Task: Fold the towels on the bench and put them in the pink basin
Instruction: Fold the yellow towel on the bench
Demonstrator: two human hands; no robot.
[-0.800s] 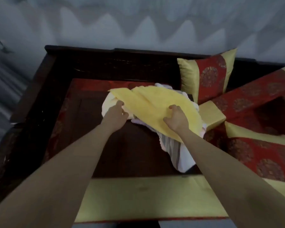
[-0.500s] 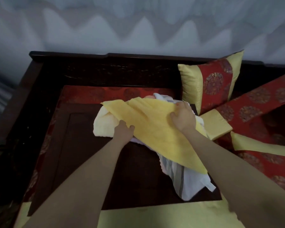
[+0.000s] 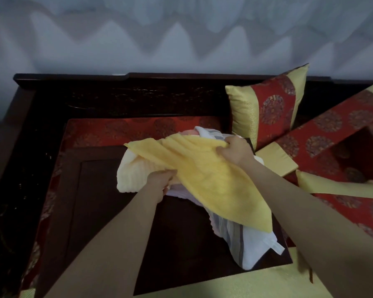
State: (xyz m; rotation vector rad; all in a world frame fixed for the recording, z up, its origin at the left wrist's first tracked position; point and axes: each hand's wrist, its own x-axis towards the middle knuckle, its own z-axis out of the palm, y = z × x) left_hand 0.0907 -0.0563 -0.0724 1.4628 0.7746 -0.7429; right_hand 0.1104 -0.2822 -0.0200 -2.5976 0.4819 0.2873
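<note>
Both hands grip the yellow towel [image 3: 205, 179], left hand [image 3: 159, 179] near edge, right hand [image 3: 235, 152] far edge, above the counter [image 3: 108, 211] pile; soft, light, limp, best pinched at corners.

A home: carved dark bench [image 3: 121, 97], silk cushion [image 3: 267, 108].

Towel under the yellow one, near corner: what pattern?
White with grey stripes, lying beneath the yellow towel; it shows in the head view.
</note>
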